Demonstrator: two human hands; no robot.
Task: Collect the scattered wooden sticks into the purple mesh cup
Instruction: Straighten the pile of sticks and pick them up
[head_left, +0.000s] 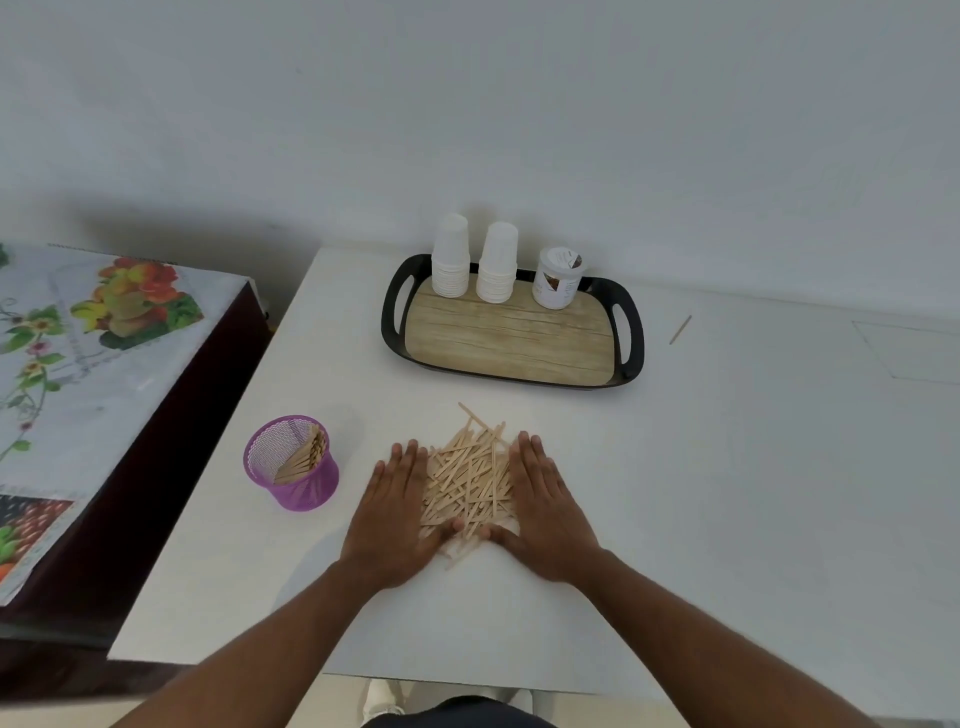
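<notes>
Soft, even light fills the scene, bright without glare. The white table (727, 467) and the wall (519, 104) read pale grey-blue. Shadows are faint: a dim smudge on the wall at far left, a thin dark edge under the near rim of the tray (511, 374), and a weak shade just beyond the purple mesh cup (291, 462). Wide-angle distortion bows the table edges and stretches both forearms toward the near corners. Detail is slightly soft throughout, most so where the two thumbs meet the pile of sticks (470, 478).
</notes>
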